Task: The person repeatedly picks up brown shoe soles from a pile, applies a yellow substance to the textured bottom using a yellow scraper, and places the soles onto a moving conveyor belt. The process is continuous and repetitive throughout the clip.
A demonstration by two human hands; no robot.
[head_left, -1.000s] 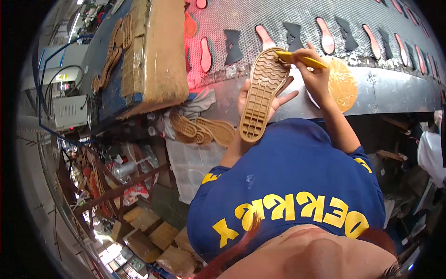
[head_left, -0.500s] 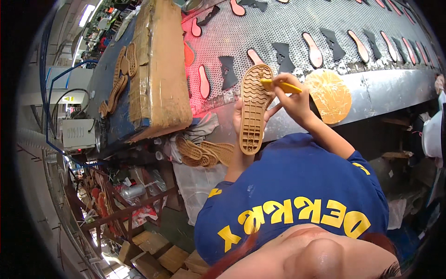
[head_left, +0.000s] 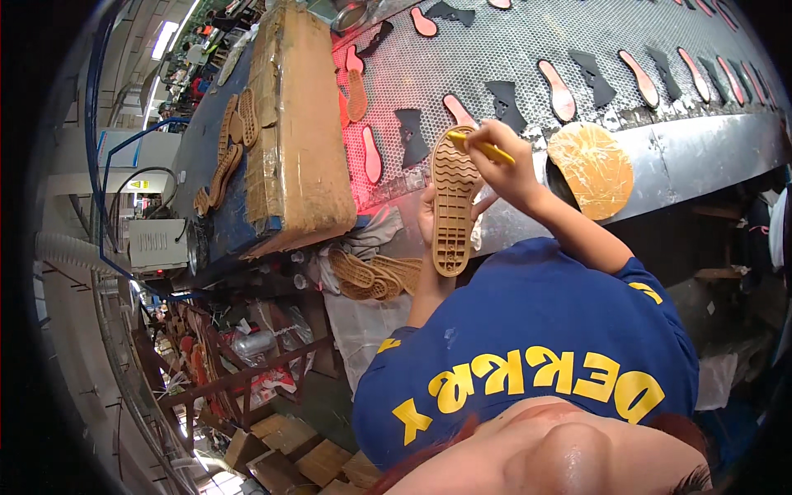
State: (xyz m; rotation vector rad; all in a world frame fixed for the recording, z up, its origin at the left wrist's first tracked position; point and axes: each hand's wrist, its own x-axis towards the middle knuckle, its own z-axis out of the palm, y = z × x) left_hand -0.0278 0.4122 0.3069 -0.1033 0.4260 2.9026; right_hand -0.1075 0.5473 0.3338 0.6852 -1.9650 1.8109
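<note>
In front of the chest, in the head view, a tan sole (head_left: 453,210) stands lengthwise with its tread facing the camera, the wider end away from the body and the narrower end close to the shirt (head_left: 528,305). The tread has wavy ridges over the wider end and square pockets below. The left hand (head_left: 426,216) holds it from behind: part of the hand shows along the left edge, and fingers come out past the right edge; the rest is hidden by the sole. The right hand (head_left: 510,169) pinches a yellow tool (head_left: 495,154), fingers drawn narrow around it, and its tip lies over the wider end; whether the tip touches the tread I cannot tell.

Beyond the hands runs a mesh belt (head_left: 462,58) carrying rows of pink insoles (head_left: 558,92) and black pieces (head_left: 505,104), with red light on its left part. Another tan sole, the belt sole (head_left: 356,95), lies near that left end. A round board (head_left: 592,171), scratched and orange-tan, rests on the metal edge (head_left: 685,165), to the right of the right hand.

On the left, a long carton (head_left: 309,124) sits on a blue bench (head_left: 206,120), with several loose soles (head_left: 225,173) beside it. Below the carton, near the left forearm, is a pile of soles (head_left: 355,271).
</note>
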